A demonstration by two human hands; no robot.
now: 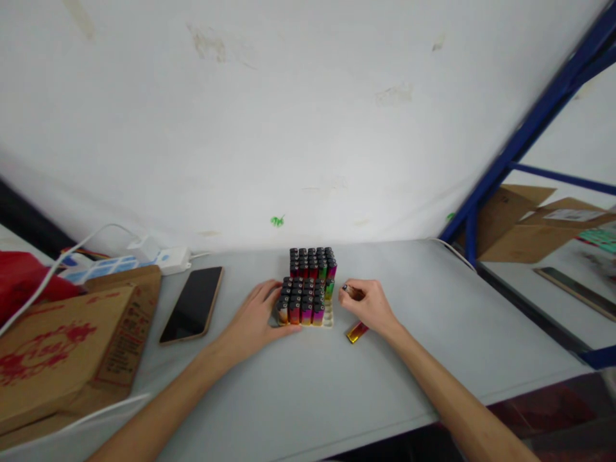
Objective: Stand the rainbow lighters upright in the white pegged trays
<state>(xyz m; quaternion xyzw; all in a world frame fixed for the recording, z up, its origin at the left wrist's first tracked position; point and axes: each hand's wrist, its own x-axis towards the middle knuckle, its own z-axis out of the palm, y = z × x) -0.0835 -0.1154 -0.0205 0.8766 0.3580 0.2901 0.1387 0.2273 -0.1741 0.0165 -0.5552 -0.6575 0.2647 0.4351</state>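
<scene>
Upright lighters (301, 296) with black tops and shiny bodies in several colours stand in rows in a pale tray (328, 316). Empty slots show along the tray's right side. My left hand (258, 314) grips the tray's left side, with its thumb along the front edge. Just right of the tray, my right hand (369, 303) is closed in a pinch on a lighter (345, 288); only its dark, metallic end shows at the fingertips. Below that hand, a gold and red lighter (357, 332) lies on the table, partly covered by the hand.
A second block of lighters (312, 256) stands behind the tray. On the left of the grey table (308, 398) lie a phone (193, 305), a cardboard box (67, 346) and a white power strip (173, 260). A blue metal frame (520, 141) rises at right beside an open carton (510, 224).
</scene>
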